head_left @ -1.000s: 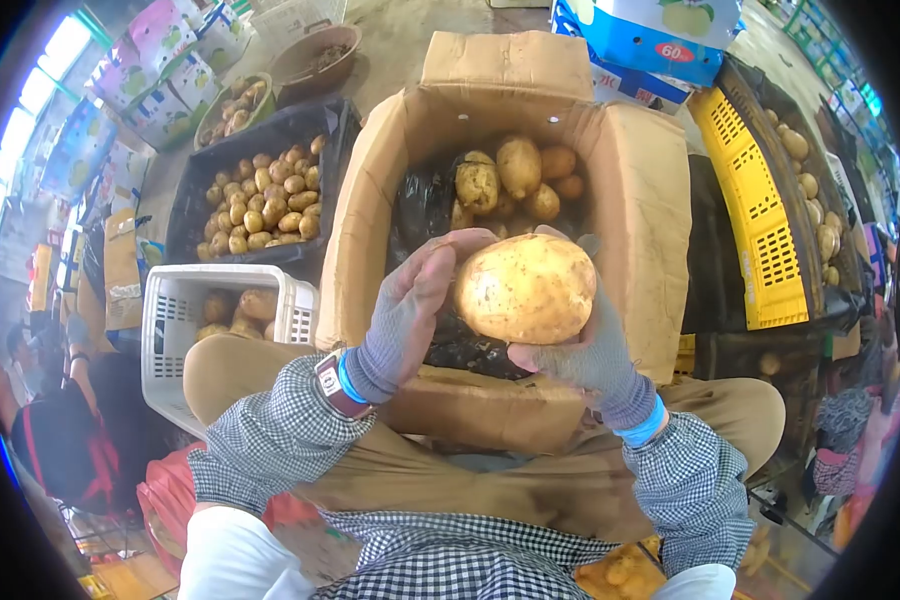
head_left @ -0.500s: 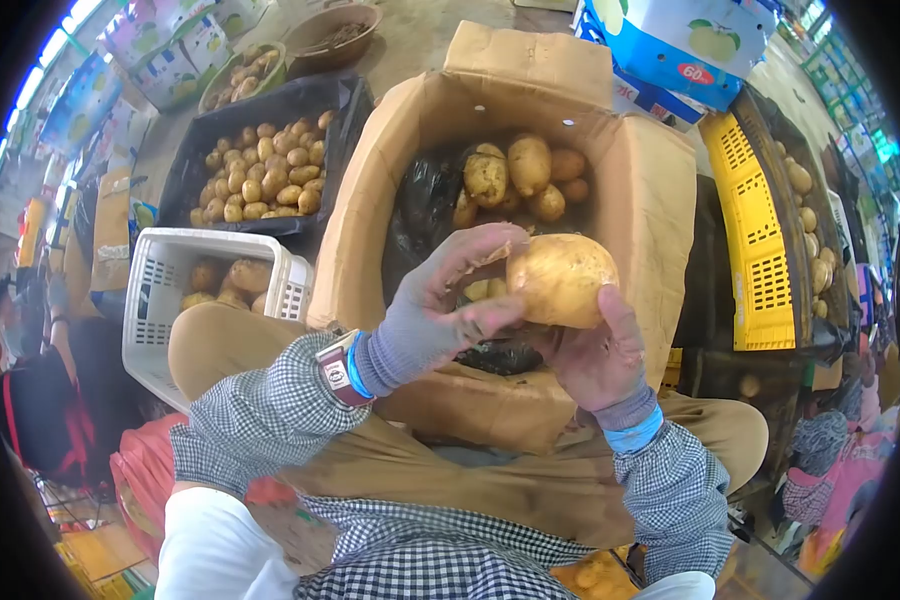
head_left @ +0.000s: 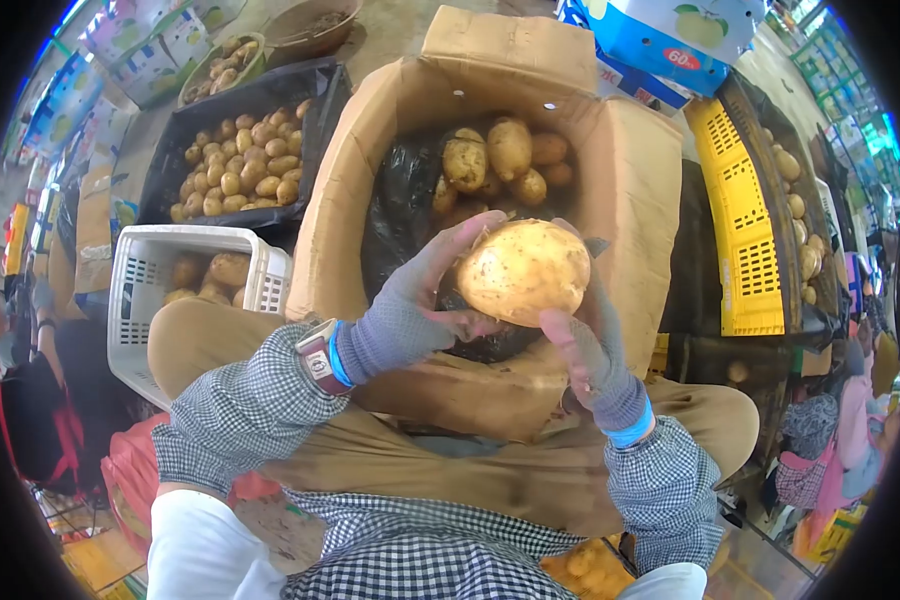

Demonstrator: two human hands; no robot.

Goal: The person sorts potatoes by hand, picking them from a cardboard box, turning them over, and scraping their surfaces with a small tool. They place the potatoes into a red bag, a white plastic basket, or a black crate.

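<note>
A large pale potato [head_left: 526, 272] is held up between both of my gloved hands, over the front part of an open cardboard box [head_left: 335, 190]. My left hand [head_left: 420, 295] grips its left side, fingers curled over and under it. On the right, my right hand [head_left: 592, 340] holds it with the thumb at the lower edge; its other fingers are partly hidden behind the potato. Deeper in the box lie several brown potatoes [head_left: 510, 150] with dirt on their skins, beside black plastic film [head_left: 400, 205].
At left stand a white plastic basket [head_left: 185, 240] and a black-lined crate [head_left: 160, 185], both with potatoes. A yellow crate [head_left: 738, 220] is at right, beside more potatoes [head_left: 798, 205]. Blue fruit cartons [head_left: 660, 50] sit behind the box. A seated person [head_left: 45, 370] is at far left.
The potato has been turned in my hands, showing a different face. In the picture, box and surroundings have shifted slightly left and up.
</note>
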